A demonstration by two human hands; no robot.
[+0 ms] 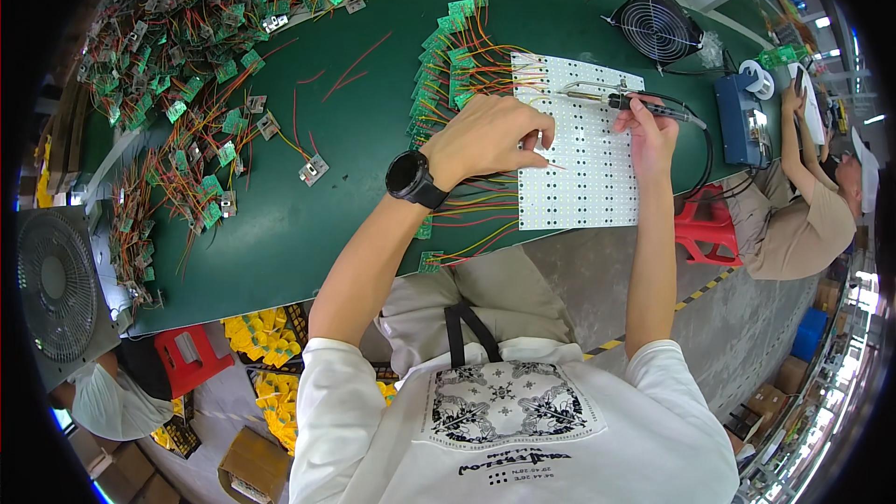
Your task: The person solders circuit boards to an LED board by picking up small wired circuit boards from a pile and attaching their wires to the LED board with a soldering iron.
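Observation:
My right hand (pixel 651 138) grips a soldering iron (pixel 620 102) with a black handle, its metal tip pointing left over a white LED circuit board panel (pixel 583 196). My left hand (pixel 493 133), wearing a black watch, reaches over the panel's left edge. Its thumb and finger are pinched on a thin reddish wire (pixel 558 167). Red and yellow wires (pixel 476 208) run from that edge to a column of small green circuit boards (pixel 433 65). My left hand and wrist cover part of these wires and boards.
A tangled heap of wired boards (pixel 187 28) covers the table's far left. A black fan (pixel 656 23) and a blue box with a white solder spool (pixel 742 112) stand right. Another person (pixel 807 215) works beyond, near a red stool (pixel 707 229). A grey fan (pixel 58 285) stands left.

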